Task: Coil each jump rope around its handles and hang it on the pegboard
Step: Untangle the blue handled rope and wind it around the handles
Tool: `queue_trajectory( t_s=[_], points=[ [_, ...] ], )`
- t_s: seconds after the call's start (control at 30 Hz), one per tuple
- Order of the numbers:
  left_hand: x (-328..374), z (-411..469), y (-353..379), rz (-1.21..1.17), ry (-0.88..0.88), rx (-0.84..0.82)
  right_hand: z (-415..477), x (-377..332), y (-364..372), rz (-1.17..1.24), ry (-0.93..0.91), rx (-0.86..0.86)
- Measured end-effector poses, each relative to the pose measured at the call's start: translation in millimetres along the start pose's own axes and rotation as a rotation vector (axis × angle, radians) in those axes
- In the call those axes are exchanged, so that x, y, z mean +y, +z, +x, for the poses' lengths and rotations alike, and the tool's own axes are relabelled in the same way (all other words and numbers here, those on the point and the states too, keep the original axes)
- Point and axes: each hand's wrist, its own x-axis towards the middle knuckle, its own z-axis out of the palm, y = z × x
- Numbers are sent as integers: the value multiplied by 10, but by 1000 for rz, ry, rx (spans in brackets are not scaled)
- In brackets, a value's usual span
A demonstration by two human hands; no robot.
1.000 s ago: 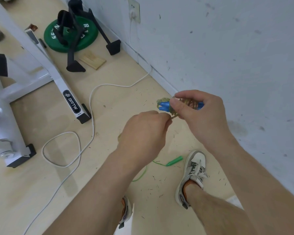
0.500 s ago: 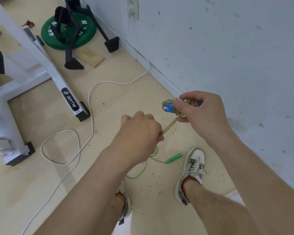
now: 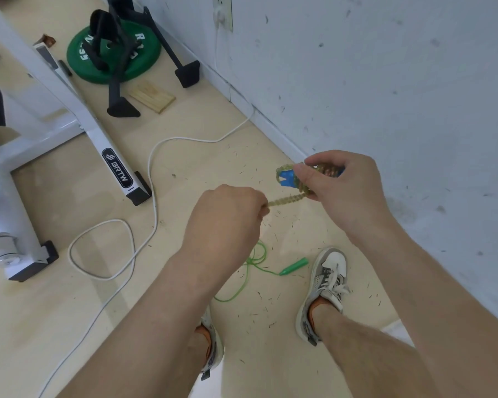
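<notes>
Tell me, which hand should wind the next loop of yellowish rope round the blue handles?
Probably the left hand: it pinches the loose rope, pulled taut from the blue handles. The right hand grips those handles and the wound coils, so it should hold steady.

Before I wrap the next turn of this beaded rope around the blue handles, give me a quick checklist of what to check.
1. Right hand grips the blue handles and the coils on them: ok.
2. Left hand pinches the beaded rope, which runs straight between the hands: ok.
3. Free rope left to wind: cannot tell, hidden behind the left hand and arm.
4. Floor at the feet: not ok, the green jump rope lies loose and uncoiled beside the right shoe.
5. Pegboard within reach: cannot tell, not in view.
</notes>
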Motion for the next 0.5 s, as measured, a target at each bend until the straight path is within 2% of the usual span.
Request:
queue_trajectory(
  t_s=[0.1, 0.17, 0.3, 0.4, 0.5],
  points=[
    [58, -36, -51, -473, -101, 251, -1, -35, -12, 192, 121, 10],
    [131, -28, -110, -846, -235, 268, -18, -59, -16, 244, 148, 7],
    [166, 49, -154, -1404, -436, 327, -77, -106, 42, 295, 167, -18],
    [155, 90, -121, -1663, -500, 371, -120, -128, 107, 325, 161, -32],
    [148, 112, -106, -1779, -529, 298, -122, -137, 112, 383, 183, 11]
  ],
)
